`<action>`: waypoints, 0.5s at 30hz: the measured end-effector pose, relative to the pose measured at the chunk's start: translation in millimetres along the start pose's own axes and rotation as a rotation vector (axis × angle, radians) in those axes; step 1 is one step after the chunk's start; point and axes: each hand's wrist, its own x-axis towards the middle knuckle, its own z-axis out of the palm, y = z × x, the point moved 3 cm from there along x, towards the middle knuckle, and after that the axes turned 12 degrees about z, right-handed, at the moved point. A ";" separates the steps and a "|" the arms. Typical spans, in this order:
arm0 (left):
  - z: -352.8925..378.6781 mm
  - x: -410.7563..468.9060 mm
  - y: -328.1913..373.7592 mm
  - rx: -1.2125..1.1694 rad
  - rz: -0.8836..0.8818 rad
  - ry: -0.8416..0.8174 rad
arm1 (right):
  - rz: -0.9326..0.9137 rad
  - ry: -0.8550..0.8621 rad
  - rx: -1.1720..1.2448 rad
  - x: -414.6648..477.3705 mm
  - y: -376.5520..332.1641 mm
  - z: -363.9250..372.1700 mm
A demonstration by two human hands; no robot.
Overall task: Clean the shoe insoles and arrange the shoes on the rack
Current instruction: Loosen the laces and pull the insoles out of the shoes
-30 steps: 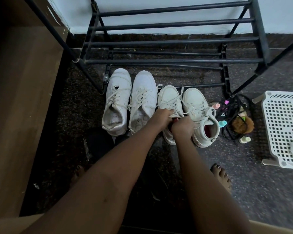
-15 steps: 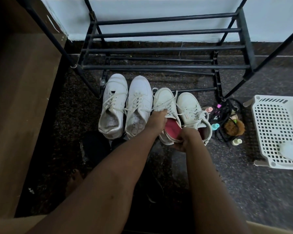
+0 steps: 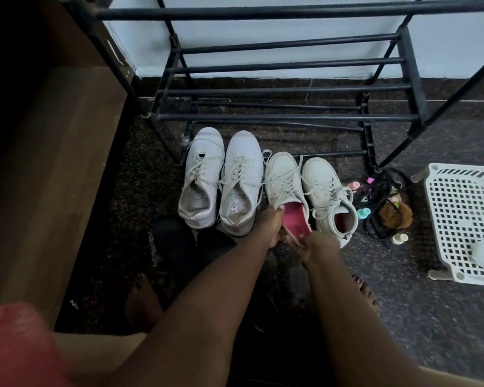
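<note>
Several white sneakers stand in a row on the dark floor before a black metal shoe rack (image 3: 285,117). My left hand (image 3: 270,226) grips the opening edge of the third sneaker (image 3: 281,177). A red insole (image 3: 296,220) sticks halfway out of that sneaker's heel, and my right hand (image 3: 315,245) pinches its rear end. The fourth sneaker (image 3: 323,188), to the right, shows a red lining inside. Two larger white sneakers (image 3: 201,180) (image 3: 242,180) sit at the left with pale insoles in place.
A white perforated plastic basket (image 3: 464,219) stands at the right. Small bottles, black cords and a brown furry thing (image 3: 394,215) lie between it and the shoes. A wooden cabinet side (image 3: 48,163) closes off the left. Dark footwear (image 3: 176,244) lies near my bare feet.
The red insole has come partway out of the third sneaker as my right hand drew back toward me. My left hand stayed on the shoe's opening. The camera moved closer.
</note>
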 end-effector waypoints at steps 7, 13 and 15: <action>-1.2 6.7 7.1 -0.102 0.105 0.040 | -0.072 0.005 0.088 -19.2 11.3 -26.2; -6.0 9.5 7.7 -0.183 0.112 0.047 | -0.326 0.086 0.035 -6.6 49.9 -65.5; -13.1 11.5 5.5 -0.157 0.137 0.079 | -0.281 0.064 -0.005 12.6 63.3 -80.4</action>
